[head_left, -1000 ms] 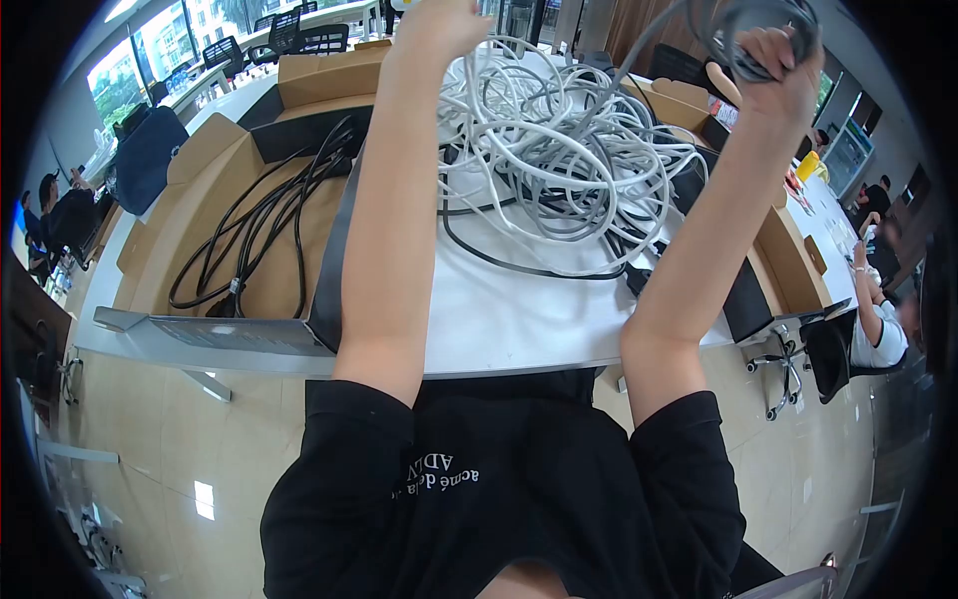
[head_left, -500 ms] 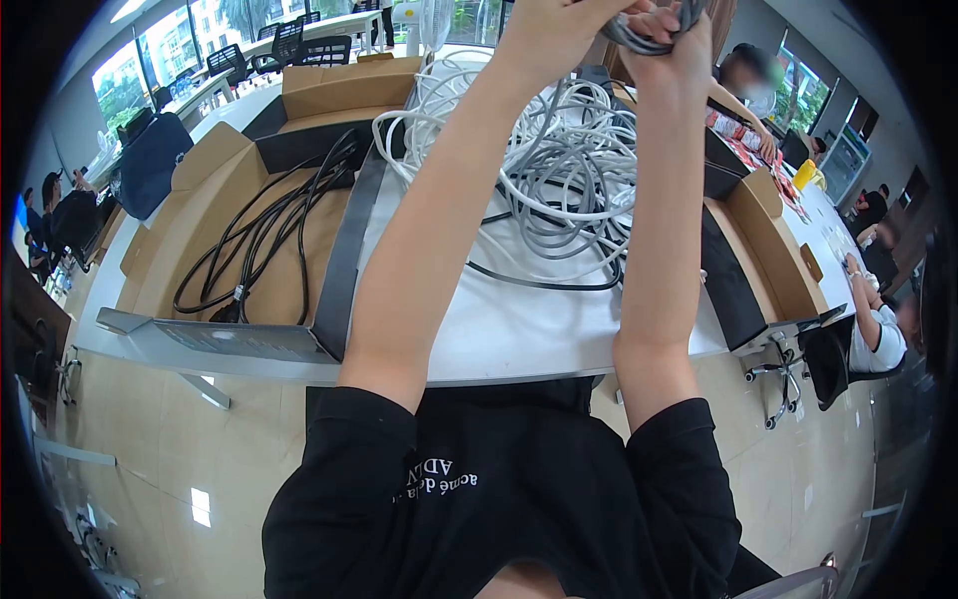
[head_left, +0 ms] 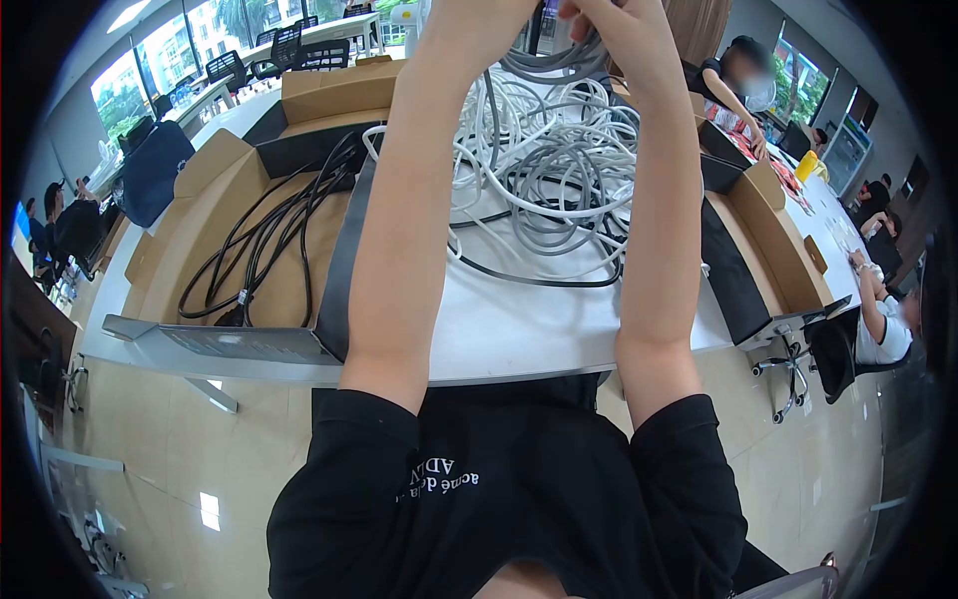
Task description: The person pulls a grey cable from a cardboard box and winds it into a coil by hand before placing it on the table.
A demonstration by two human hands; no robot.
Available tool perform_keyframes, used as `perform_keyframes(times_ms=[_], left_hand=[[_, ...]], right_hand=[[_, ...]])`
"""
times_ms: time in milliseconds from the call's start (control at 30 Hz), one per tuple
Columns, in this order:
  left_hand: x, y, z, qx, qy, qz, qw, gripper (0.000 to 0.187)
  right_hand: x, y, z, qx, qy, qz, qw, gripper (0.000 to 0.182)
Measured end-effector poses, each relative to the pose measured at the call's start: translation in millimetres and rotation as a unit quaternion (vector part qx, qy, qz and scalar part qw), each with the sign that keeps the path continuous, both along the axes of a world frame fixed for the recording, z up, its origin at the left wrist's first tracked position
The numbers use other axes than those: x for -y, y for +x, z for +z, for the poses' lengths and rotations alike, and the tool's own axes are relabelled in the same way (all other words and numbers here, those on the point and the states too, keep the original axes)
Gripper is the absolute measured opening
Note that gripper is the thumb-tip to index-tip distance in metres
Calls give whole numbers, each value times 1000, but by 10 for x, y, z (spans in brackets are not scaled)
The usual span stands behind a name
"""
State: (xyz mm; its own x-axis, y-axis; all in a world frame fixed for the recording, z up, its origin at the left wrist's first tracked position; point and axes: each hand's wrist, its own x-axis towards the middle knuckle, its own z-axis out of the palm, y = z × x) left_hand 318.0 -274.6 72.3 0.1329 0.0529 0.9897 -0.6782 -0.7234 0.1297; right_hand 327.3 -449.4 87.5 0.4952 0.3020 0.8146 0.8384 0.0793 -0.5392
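A looped grey cable (head_left: 559, 66) hangs at the top edge of the view, above the pile. My right hand (head_left: 621, 30) is closed with its fingers round the right side of the loops. At the left end of the loops is my left hand (head_left: 489, 18); its fingers are cut off by the frame, so its grip is hidden. A grey strand (head_left: 493, 115) runs down from beside my left hand. Below both hands lies a tangled pile of white and grey cables (head_left: 569, 190), with a black cable (head_left: 539, 281) along its near side.
On the left, an open cardboard box (head_left: 165, 275) holds a bundled black cable (head_left: 261, 225). Another open box (head_left: 334, 100) stands behind it. To the right is a further open box (head_left: 768, 240). A person (head_left: 720, 85) works at the far right of the white table (head_left: 519, 344).
My left hand has moved left and up, partly out of view. My right hand has shifted slightly left. The grey loops, bunched between the hands before, now spread wider and lower.
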Motion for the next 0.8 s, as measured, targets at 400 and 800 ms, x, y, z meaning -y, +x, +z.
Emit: perform_keyframes(times_ms=[400, 800], left_hand=[[241, 111, -93, -366, -79, -407, 833, 52], [476, 286, -104, -58, -280, -371, 883, 37]], right_hand=[[228, 406, 34, -37, 285, 241, 927, 34], [-142, 300, -30, -55, 283, 143, 947, 34]])
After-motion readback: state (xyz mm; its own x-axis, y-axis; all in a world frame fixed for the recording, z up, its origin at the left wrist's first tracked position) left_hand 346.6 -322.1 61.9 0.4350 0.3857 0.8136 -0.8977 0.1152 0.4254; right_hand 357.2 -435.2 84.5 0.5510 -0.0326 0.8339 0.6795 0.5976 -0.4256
